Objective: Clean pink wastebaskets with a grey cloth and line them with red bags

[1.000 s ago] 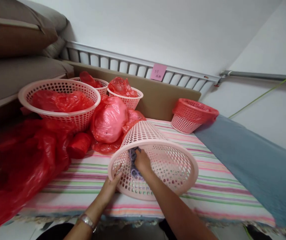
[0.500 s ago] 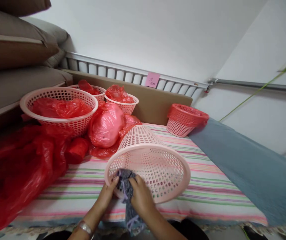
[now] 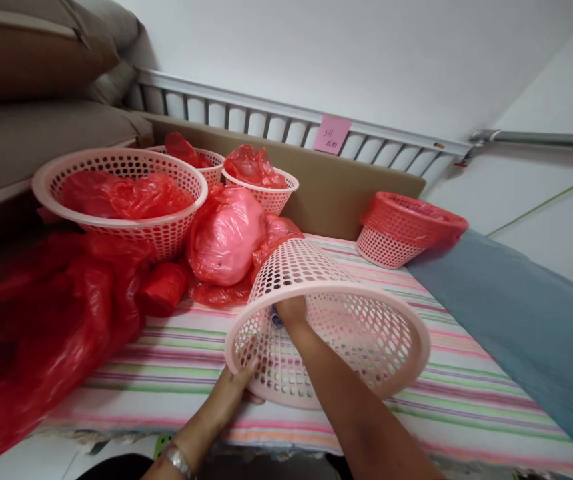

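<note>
A pink perforated plastic basket (image 3: pixel 333 288) lies on its side on the striped cloth (image 3: pixel 181 360), its mouth facing me. My left hand (image 3: pixel 243 373) grips the rim at the lower left, thumb inside and fingers outside. Deep inside the basket, my right hand (image 3: pixel 292 310) presses a grey-purple cloth (image 3: pixel 276 317) against the inner wall. Only a small part of the cloth shows beside the hand, and my right fingertips are hidden.
Pink baskets holding red plastic bags (image 3: pixel 126 193) stand at the back left. Loose red bags (image 3: pixel 76 313), a red roll (image 3: pixel 163 288) and a bagged pink bundle (image 3: pixel 229 237) lie nearby. Another basket with a red liner (image 3: pixel 406 223) sits at the back right, before a board (image 3: pixel 326 183).
My right hand has carried the cloth from the rim deep into the basket. My left hand has let go of the cloth and now holds the rim. The view has shifted left.
</note>
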The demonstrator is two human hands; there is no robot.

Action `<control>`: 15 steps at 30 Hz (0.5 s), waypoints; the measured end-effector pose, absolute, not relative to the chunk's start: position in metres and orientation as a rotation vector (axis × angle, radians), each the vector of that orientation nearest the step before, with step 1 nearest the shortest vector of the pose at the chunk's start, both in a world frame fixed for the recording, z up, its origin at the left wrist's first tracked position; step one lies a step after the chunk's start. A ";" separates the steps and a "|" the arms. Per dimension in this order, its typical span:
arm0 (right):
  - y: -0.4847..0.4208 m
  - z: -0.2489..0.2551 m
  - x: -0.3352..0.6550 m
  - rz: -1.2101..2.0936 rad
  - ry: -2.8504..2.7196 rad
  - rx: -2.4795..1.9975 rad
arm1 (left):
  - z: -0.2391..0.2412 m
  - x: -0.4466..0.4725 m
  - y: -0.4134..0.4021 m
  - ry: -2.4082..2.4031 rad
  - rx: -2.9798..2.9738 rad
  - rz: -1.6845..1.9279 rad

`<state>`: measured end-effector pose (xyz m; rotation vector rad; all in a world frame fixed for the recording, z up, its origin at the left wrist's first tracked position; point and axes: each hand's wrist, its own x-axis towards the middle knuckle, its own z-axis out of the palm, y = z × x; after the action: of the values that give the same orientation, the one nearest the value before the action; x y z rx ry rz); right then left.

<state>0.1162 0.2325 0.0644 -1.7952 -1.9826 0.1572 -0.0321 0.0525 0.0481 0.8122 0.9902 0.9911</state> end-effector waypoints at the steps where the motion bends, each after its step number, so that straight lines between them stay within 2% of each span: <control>1: 0.230 0.065 0.117 0.160 -1.986 -1.812 | 0.049 -0.031 0.052 0.988 0.807 0.996; 5: 0.198 0.066 0.115 0.185 -2.076 -1.879 | 0.046 -0.029 0.053 0.987 0.786 1.036; 15: 0.020 0.064 0.124 0.341 -2.333 -1.723 | 0.043 -0.029 0.057 0.940 0.864 1.267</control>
<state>0.1239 0.0203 0.0636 -1.7230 -2.3329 0.3409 -0.0292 0.0566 0.0434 0.8637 0.9403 1.2671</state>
